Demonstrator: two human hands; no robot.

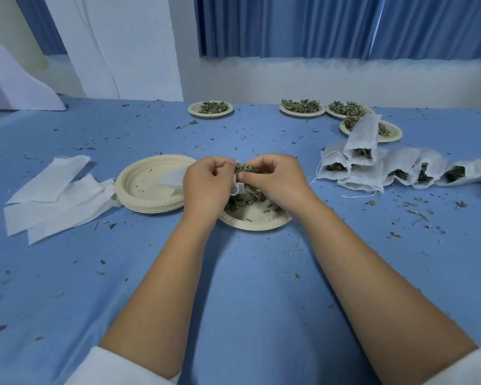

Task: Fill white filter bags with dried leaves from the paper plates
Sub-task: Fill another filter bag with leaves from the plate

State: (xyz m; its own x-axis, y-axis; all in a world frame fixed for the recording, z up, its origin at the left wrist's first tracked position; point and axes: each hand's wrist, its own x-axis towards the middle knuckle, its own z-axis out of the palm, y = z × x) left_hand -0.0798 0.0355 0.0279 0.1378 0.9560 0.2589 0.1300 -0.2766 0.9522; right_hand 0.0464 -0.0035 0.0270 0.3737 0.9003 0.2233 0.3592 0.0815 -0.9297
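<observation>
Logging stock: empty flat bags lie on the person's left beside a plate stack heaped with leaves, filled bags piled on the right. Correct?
Not quite: in the head view the plate stack beside the empty flat bags holds only crumbs, no heap. The filled bags are piled on the right, as you said.

Both bare forearms reach forward from white sleeves (114,368) and converge, the hands close together. The left hand (206,182) has its fingers curled, pinching the filter bag (171,177) at its mouth. The right hand (275,180), knuckles up, pinches a clump of dried leaves (246,168) with thumb and curled fingers.
</observation>
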